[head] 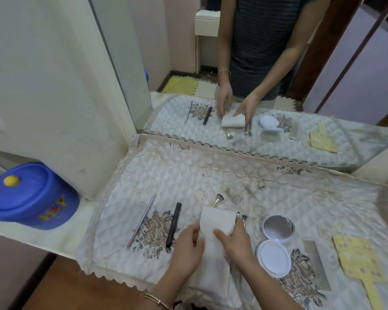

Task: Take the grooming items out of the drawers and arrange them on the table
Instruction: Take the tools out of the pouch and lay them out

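A white folded cloth pouch (217, 222) lies on the quilted table cover (188, 171). My left hand (186, 249) grips its left edge, and my right hand (235, 242) holds its right side, thumb on top. A small fan brush (218, 199) pokes out above the pouch. Two more brush tips (242, 218) show at its right edge. A silver pen-like stick (141, 220) and a dark slim tube (173, 224) lie to the left. To the right lie an open white compact mirror (276, 242), a metal comb (316, 265) and a yellow paddle-shaped item (358, 260).
A large mirror (278, 86) stands along the back of the table and reflects the person and the items. A blue lidded plastic tub (31, 198) sits on a low ledge at the left. The table's near edge drops to a wooden floor (81, 287).
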`<state>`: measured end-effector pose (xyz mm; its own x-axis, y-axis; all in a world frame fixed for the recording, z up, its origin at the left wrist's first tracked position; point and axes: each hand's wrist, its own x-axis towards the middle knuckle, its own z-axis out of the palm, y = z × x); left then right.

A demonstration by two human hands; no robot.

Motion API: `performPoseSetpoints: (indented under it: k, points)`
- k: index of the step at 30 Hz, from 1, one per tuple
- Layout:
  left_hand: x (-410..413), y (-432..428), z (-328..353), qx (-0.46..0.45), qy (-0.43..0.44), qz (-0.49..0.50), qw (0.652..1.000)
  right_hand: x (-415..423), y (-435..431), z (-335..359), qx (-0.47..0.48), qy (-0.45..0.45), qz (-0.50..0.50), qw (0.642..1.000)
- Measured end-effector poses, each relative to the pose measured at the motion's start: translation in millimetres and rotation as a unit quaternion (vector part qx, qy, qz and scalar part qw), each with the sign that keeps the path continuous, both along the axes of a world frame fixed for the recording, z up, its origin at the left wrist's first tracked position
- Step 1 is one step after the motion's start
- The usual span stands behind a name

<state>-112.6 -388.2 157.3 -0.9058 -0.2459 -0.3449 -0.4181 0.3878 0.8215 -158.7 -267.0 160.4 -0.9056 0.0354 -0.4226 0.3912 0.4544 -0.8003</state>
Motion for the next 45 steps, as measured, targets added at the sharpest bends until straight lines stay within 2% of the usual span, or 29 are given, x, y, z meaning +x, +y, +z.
performPoseSetpoints:
  k: [4, 9, 14, 16, 18, 20, 22, 25, 27, 30, 33, 36, 39, 43, 45]
  points:
    - [5, -13, 1, -0.059, 0.022, 0.031, 0.998, -2, 3, -4, 0.071, 0.057, 0.023, 0.996]
    - [3, -46, -2, -0.162, 0.043, 0.064, 0.984, -2, -4, 6, 0.261, 0.102, 0.079, 0.957]
    - [-20, -64, -9, -0.227, -0.012, -0.031, 0.973, 9, -28, 9, 0.274, 0.207, 0.071, 0.936]
    - [-25, -72, -7, -0.221, -0.01, -0.071, 0.973, 9, -45, 11, 0.218, 0.21, 0.088, 0.949]
    - [-24, -83, -4, -0.203, 0.008, -0.101, 0.974, 9, -65, 19, 0.091, 0.144, 0.078, 0.982]
    - [-21, -95, -1, -0.174, 0.055, -0.127, 0.975, 3, -85, 22, -0.015, 0.076, 0.02, 0.997]
    - [-20, -106, 5, -0.142, 0.089, -0.143, 0.976, -6, -99, 20, -0.095, 0.017, -0.052, 0.994]
    - [-23, -122, 11, -0.092, 0.079, -0.161, 0.979, -13, -110, 18, -0.17, -0.033, -0.126, 0.977]
    - [-26, -132, 12, -0.049, 0.047, -0.176, 0.982, -15, -114, 24, -0.184, -0.028, -0.145, 0.972]
    - [-24, -150, 11, -0.008, 0.001, -0.162, 0.987, -27, -105, 35, -0.204, 0.015, -0.226, 0.953]
    - [-28, -162, 13, 0.038, 0.004, -0.101, 0.994, -40, -89, 49, -0.151, 0.067, -0.239, 0.957]
    - [-36, -157, 15, 0.027, 0.008, -0.09, 0.996, -34, -91, 46, -0.101, 0.042, -0.196, 0.974]
    - [-39, -144, 13, 0.021, -0.006, -0.098, 0.995, -20, -102, 31, -0.003, 0.025, -0.126, 0.992]
    - [-36, -132, 8, -0.06, -0.038, -0.116, 0.991, -10, -118, 13, 0.115, 0.031, -0.013, 0.993]
    - [-36, -129, 8, -0.107, -0.041, -0.138, 0.984, -8, -125, 7, 0.131, 0.028, 0.019, 0.991]
